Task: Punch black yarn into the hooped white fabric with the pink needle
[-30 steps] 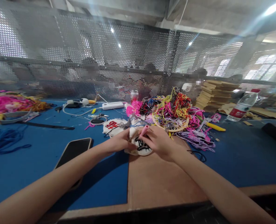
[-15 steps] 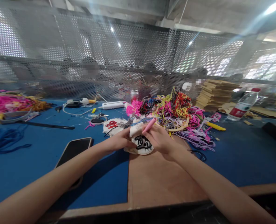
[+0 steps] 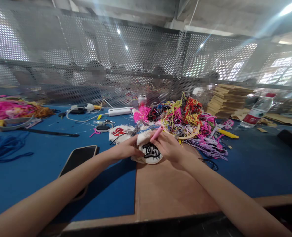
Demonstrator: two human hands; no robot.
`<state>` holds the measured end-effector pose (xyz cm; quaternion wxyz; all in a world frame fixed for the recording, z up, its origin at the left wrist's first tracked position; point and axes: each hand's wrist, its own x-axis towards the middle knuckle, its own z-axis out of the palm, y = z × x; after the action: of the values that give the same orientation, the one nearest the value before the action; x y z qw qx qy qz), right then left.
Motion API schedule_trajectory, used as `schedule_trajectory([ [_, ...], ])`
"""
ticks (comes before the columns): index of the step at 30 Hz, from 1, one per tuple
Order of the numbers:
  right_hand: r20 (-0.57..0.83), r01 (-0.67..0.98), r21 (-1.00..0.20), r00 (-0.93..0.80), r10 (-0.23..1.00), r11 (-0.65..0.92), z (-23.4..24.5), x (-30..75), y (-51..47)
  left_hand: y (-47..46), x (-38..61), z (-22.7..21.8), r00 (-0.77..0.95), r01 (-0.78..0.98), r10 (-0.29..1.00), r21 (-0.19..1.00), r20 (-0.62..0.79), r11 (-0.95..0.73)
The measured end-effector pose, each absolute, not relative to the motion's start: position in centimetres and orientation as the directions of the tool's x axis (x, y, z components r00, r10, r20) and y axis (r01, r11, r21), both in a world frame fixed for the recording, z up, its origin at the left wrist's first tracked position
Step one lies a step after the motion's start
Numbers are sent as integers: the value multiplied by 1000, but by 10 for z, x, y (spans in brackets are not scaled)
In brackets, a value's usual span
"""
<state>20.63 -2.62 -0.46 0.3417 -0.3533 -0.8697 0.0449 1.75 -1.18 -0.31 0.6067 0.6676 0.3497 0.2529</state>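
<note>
Holding the white hoop piece (image 3: pixel 154 157) by its nine o'clock side, my left hand (image 3: pixel 130 148) is clamped on the rim and the cloth there, with the thumb lying near the black stitching. My right hand (image 3: pixel 170 146) sits at about two o'clock on the same piece, fingers closed around a pink tool (image 3: pixel 157 133) whose upper end leans toward one o'clock; my feed doesn't let me tell whether its tip touches the fabric. The hoop piece is between my two hands, over the brown part of the tabletop (image 3: pixel 160 191), and a loose fold of white cloth stands up at its eleven o'clock edge. Taking the hoop piece as the dial's centre, I see a white patch with red stitching (image 3: pixel 117 132) just beside my left hand at ten o'clock, and a phone (image 3: pixel 80 159) at eight to nine, partly under my left forearm. A tangled heap of coloured yarn (image 3: pixel 178 113) lies at one o'clock, a yellow tool (image 3: pixel 228 134) near its edge at two to three, and a red-capped bottle (image 3: pixel 258 112) well apart at two.
</note>
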Motion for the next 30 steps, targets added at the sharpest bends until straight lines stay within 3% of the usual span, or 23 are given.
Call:
schedule_trajectory([
  [5, 513, 544, -316, -591, 623, 777, -3, 210, -22, -13, 20, 0, 595, 216, 794, 976, -126, -7],
  [12, 531, 572, -232, -603, 595, 787, -6, 211, -23, -11, 18, -2, 651, 158, 753, 987, -98, -9],
  [16, 503, 612, -290, -557, 661, 736, -2, 209, -25, -11, 16, -2, 635, 195, 765, 981, -111, -19],
  [30, 560, 604, -417, -418, 715, 679, -8, 210, -22, -14, 20, 2, 621, 185, 772, 982, -134, 22],
])
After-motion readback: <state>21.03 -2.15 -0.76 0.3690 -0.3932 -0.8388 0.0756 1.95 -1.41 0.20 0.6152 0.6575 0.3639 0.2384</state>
